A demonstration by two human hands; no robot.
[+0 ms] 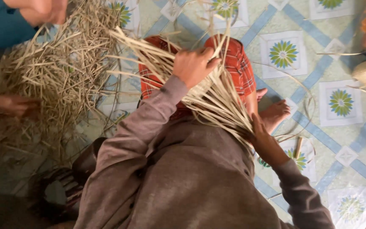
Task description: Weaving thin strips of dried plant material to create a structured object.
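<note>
Fingers of the left hand (193, 65), centre of frame, are curled shut over a fan of pale reed strips (208, 99), knuckles up, pinning the strands flat where they spread toward upper left. Right hand (264, 142), right of centre, closes round the gathered end of the same strips; its fingertips are hidden beneath them, so the exact grip cannot be told. Held this way the bundle is clamped at its narrow end and combed out at its wide end, lying diagonally across the lap. Beneath it: red checked shorts (238, 63), bare foot (276, 113) on the tiled floor (339, 140). Brown sleeves run back to lower frame. Upper left, a loose heap of the same straw (51, 72), with another person's hand (49, 10) at its top and another at its left edge.
</note>
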